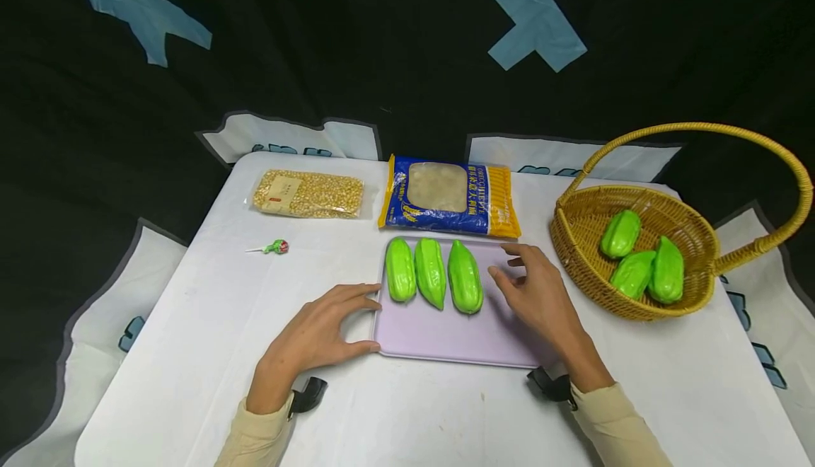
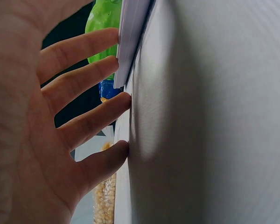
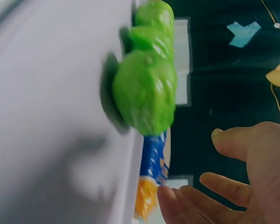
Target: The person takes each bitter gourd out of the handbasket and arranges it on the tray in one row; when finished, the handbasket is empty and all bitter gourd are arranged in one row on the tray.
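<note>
Three glossy green ridged fruits (image 1: 467, 277) lie side by side on the lilac tray (image 1: 414, 332), toward its back left. At the tray's left edge is my left hand (image 1: 325, 329), fingers spread; in the left wrist view two fingertips (image 2: 113, 36) meet the tray's side while others rest on the table. My right hand (image 1: 533, 297) hovers over the tray's right part, thumb and fingers apart and nothing between them. In the right wrist view the nearest green fruit (image 3: 144, 91) is a short way from the thumb.
A wicker basket (image 1: 579, 269) with a tall handle and three similar fruits stands at the right. Behind the tray lies a blue and yellow pasta bag (image 1: 439, 194). To the left are a bag of corn kernels (image 1: 318, 194) and a lollipop (image 1: 278, 246).
</note>
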Tool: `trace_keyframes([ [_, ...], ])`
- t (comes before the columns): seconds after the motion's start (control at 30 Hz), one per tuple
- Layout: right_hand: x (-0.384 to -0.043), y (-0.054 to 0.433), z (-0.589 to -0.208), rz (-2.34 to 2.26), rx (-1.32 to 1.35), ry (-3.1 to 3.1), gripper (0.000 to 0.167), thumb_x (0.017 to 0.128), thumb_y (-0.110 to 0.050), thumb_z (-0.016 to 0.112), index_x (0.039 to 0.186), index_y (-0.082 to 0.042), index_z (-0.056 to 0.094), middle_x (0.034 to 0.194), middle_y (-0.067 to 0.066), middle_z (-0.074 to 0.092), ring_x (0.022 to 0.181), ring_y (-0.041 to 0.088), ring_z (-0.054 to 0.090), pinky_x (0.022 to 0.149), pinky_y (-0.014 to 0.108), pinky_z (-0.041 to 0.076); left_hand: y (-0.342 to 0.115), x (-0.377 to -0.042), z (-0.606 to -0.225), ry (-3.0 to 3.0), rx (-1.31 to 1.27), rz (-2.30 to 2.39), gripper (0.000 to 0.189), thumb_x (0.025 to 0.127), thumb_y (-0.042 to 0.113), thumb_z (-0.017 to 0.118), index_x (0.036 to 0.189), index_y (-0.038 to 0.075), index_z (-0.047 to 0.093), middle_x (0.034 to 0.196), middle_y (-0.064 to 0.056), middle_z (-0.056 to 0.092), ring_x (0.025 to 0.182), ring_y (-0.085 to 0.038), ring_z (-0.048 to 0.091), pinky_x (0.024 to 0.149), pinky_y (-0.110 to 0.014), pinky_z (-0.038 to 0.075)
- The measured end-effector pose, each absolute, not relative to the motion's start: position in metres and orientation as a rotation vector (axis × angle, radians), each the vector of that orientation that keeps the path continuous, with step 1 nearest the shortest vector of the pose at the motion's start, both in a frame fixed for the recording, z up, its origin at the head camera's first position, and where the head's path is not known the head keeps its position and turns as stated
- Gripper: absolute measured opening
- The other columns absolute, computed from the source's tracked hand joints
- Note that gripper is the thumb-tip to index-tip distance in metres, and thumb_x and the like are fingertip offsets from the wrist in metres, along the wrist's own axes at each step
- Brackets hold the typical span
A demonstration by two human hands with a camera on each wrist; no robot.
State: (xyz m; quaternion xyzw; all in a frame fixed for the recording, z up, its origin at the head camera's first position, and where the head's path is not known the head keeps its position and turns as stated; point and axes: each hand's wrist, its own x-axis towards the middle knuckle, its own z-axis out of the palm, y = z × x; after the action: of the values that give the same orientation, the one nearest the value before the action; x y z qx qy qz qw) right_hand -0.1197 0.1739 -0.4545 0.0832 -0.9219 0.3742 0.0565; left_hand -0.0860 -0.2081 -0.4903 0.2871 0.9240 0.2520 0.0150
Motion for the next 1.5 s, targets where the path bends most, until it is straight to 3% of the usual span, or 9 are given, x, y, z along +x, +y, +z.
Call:
trace_keyframes([
  [0.4,-0.125,0.209,-0.433,1.069,0.214,-2.733,0.047,0.103,-0.017,0.074,0.142,0.006,0.06,0.132,0.028,0.066,0.113,0.045,0.07,0.09,0.059,0.064,-0.21,-0.085,-0.49,2.881,0.889,0.778,0.06,0.081,0.054,0.092,0.13,0.024,0.076,0.16,0.008,0.055,0.146,-0.018,0.053,0.118,-0.042,0.05],
  [0.97,-0.145,0.267,-0.421,0.961,-0.014,-2.743,0.054,0.107,-0.03,0.067,0.147,0.005,0.058,0.138,0.032,0.06,0.125,0.05,0.061,0.096,0.067,0.055,-0.209,-0.085,-0.492,2.872,0.902,0.798,0.059,0.081,0.054,0.092,0.13,0.023,0.076,0.16,0.008,0.056,0.146,-0.018,0.053,0.119,-0.042,0.049],
  [1.07,-0.149,0.279,-0.42,0.972,-0.058,-2.74,0.054,0.107,-0.031,0.065,0.147,0.005,0.057,0.14,0.032,0.06,0.125,0.051,0.061,0.097,0.067,0.056,-0.209,-0.085,-0.493,2.874,0.905,0.799,0.059,0.081,0.054,0.092,0.13,0.023,0.076,0.16,0.008,0.056,0.146,-0.018,0.053,0.119,-0.042,0.049],
  [1.13,-0.151,0.286,-0.419,0.968,-0.103,-2.75,0.055,0.107,-0.033,0.065,0.148,0.003,0.057,0.142,0.031,0.061,0.126,0.05,0.062,0.095,0.057,0.059,-0.208,-0.085,-0.493,2.875,0.904,0.799,0.06,0.081,0.054,0.092,0.13,0.023,0.076,0.16,0.008,0.056,0.146,-0.018,0.053,0.119,-0.042,0.049],
  [1.27,-0.154,0.299,-0.419,0.957,-0.178,-2.78,0.058,0.108,-0.037,0.063,0.15,0.002,0.056,0.143,0.031,0.061,0.129,0.051,0.061,0.097,0.059,0.058,-0.208,-0.085,-0.492,2.874,0.897,0.795,0.059,0.081,0.054,0.092,0.13,0.023,0.076,0.159,0.007,0.057,0.146,-0.018,0.053,0.119,-0.043,0.049],
  [1.37,-0.157,0.307,-0.421,0.931,-0.228,-2.824,0.061,0.109,-0.038,0.061,0.153,0.003,0.053,0.145,0.034,0.058,0.132,0.054,0.057,0.101,0.07,0.052,-0.208,-0.086,-0.492,2.872,0.893,0.788,0.059,0.081,0.053,0.092,0.129,0.023,0.076,0.159,0.007,0.057,0.146,-0.018,0.053,0.119,-0.042,0.049],
  [1.5,-0.164,0.318,-0.425,0.863,-0.254,-2.875,0.062,0.109,-0.034,0.062,0.154,0.006,0.05,0.145,0.039,0.054,0.132,0.057,0.053,0.1,0.072,0.049,-0.209,-0.087,-0.492,2.873,0.881,0.78,0.059,0.081,0.054,0.092,0.129,0.023,0.076,0.16,0.008,0.056,0.146,-0.018,0.053,0.119,-0.042,0.049],
])
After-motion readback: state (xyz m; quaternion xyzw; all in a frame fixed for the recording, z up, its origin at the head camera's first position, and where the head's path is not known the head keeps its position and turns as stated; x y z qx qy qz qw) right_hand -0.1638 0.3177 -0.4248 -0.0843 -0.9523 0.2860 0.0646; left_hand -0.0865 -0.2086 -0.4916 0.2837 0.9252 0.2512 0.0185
